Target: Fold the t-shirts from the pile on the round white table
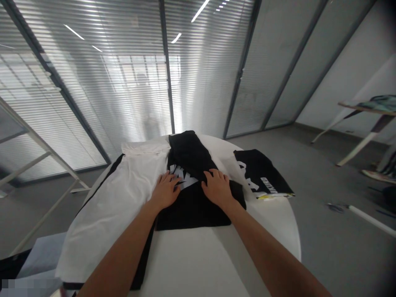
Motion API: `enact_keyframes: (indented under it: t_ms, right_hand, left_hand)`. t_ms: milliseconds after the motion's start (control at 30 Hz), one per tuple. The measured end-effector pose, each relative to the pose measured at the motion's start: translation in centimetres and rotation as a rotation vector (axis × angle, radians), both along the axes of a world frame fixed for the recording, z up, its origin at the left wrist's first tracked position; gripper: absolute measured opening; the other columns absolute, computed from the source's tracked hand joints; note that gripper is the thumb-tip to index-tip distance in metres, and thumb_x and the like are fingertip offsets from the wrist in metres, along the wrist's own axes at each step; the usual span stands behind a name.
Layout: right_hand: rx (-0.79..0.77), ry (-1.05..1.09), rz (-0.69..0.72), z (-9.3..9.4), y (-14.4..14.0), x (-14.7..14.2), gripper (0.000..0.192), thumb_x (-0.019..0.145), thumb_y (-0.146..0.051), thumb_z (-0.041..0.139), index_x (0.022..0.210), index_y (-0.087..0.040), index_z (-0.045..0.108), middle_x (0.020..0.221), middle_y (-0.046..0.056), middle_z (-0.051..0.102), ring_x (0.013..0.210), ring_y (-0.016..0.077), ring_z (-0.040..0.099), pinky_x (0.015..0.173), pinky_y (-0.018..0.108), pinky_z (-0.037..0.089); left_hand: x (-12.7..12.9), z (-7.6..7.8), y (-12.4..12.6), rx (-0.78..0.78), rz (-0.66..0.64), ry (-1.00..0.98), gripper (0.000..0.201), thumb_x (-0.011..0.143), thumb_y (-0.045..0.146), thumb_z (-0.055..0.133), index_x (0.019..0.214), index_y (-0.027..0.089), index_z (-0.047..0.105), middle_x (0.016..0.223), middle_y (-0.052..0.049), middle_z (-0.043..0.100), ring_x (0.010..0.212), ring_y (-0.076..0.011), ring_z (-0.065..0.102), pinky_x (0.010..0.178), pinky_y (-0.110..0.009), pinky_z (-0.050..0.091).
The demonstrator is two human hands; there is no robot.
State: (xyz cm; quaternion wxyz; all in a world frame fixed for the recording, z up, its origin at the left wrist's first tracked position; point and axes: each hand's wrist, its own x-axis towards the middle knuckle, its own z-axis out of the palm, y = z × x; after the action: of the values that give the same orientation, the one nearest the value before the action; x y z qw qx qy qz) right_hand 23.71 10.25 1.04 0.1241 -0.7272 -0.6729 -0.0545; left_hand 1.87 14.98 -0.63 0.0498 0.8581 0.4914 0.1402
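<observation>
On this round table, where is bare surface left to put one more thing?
The near edge of the white table, between the forearms and below the black garment, is bare. A strip right of the right hand, below the folded black piece, is also free. The white garment covers the left; the left hand crowds the middle.

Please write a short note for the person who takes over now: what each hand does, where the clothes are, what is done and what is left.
Left hand: flat, palm down on the black garment, at its white print.
Right hand: flat on the same garment, a little to the right.
Black garment: lies folded in the middle of the round white table.
White garment: spread out on the left side of the table.
Folded black piece: on the right, near the table edge.
Done: the middle garment looks partly folded. Left: probably its last folds; the white garment is still unfolded.
</observation>
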Motion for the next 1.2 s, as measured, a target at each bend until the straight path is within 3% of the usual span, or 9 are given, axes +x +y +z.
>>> enact_keyframes:
  t_ms: [133, 267, 467, 667, 800, 933, 1033, 1200]
  right_hand:
    - [-0.053, -0.013, -0.071, 0.7, -0.6, -0.1, 0.038, 0.091, -0.035, 0.046, 0.123, -0.018, 0.059, 0.120, 0.016, 0.057, 0.113, 0.0310, 0.049, 0.093, 0.044, 0.035]
    - [-0.086, -0.038, -0.081, 0.7, -0.8, -0.1, 0.040, 0.093, -0.038, 0.044, 0.125, -0.019, 0.057, 0.121, 0.016, 0.056, 0.113, 0.0316, 0.049, 0.089, 0.044, 0.038]
    - [-0.104, -0.077, -0.103, 0.9, -1.1, -0.2, 0.037, 0.093, -0.036, 0.045, 0.123, -0.018, 0.058, 0.120, 0.017, 0.056, 0.113, 0.0319, 0.050, 0.089, 0.044, 0.038]
    - [-0.143, -0.042, -0.054, 1.4, -1.2, -0.2, 0.034, 0.091, -0.034, 0.048, 0.120, -0.022, 0.061, 0.114, 0.013, 0.059, 0.108, 0.0301, 0.054, 0.090, 0.044, 0.037]
    - [-0.150, -0.025, -0.014, 1.5, -1.3, -0.4, 0.032, 0.091, -0.032, 0.048, 0.118, -0.023, 0.062, 0.114, 0.012, 0.059, 0.109, 0.0290, 0.055, 0.090, 0.042, 0.037]
    - [-0.185, -0.010, 0.018, 1.7, -1.6, -0.8, 0.032, 0.092, -0.034, 0.048, 0.118, -0.022, 0.062, 0.114, 0.011, 0.059, 0.105, 0.0282, 0.057, 0.086, 0.040, 0.040]
    - [-0.208, -0.014, 0.044, 1.9, -1.8, -1.2, 0.032, 0.092, -0.034, 0.047, 0.118, -0.022, 0.061, 0.115, 0.011, 0.059, 0.104, 0.0281, 0.058, 0.087, 0.041, 0.040]
    - [-0.214, 0.012, 0.069, 2.2, -2.2, -1.6, 0.032, 0.090, -0.034, 0.048, 0.117, -0.022, 0.062, 0.115, 0.011, 0.059, 0.103, 0.0280, 0.059, 0.084, 0.041, 0.042]
  left_hand:
    - [0.1, -0.1, 0.3, 0.042, -0.010, 0.042, 0.044, 0.094, 0.036, 0.041, 0.136, 0.030, 0.053, 0.147, -0.004, 0.047, 0.145, -0.0288, 0.022, 0.116, -0.056, 0.017]
    - [0.6, 0.0, -0.1, 0.115, 0.000, 0.067, 0.043, 0.094, 0.034, 0.041, 0.133, 0.025, 0.057, 0.145, -0.008, 0.049, 0.146, -0.0296, 0.021, 0.118, -0.053, 0.013]
    - [1.2, 0.6, -2.1, 0.089, -0.068, 0.084, 0.043, 0.093, 0.028, 0.041, 0.133, 0.022, 0.055, 0.139, -0.014, 0.052, 0.129, -0.0277, 0.045, 0.113, -0.049, 0.026]
    - [1.3, 1.3, -2.8, 0.083, -0.064, 0.101, 0.041, 0.090, 0.031, 0.046, 0.128, 0.024, 0.060, 0.129, -0.013, 0.057, 0.119, -0.0304, 0.051, 0.099, -0.047, 0.037]
    - [1.3, 1.8, -2.9, 0.077, -0.060, 0.094, 0.038, 0.088, 0.031, 0.048, 0.123, 0.025, 0.063, 0.121, -0.012, 0.061, 0.113, -0.0306, 0.053, 0.095, -0.048, 0.038]
    - [1.3, 1.9, -3.0, 0.088, -0.061, 0.078, 0.034, 0.088, 0.030, 0.048, 0.117, 0.025, 0.066, 0.112, -0.011, 0.064, 0.110, -0.0292, 0.054, 0.105, -0.052, 0.029]
    - [1.3, 1.4, -2.7, 0.112, -0.068, 0.062, 0.036, 0.087, 0.029, 0.050, 0.118, 0.024, 0.065, 0.121, -0.011, 0.060, 0.118, -0.0283, 0.050, 0.111, -0.048, 0.025]
    - [1.1, 0.6, -2.6, 0.110, -0.060, 0.070, 0.045, 0.090, 0.033, 0.047, 0.133, 0.021, 0.055, 0.136, -0.014, 0.051, 0.127, -0.0283, 0.045, 0.108, -0.042, 0.033]
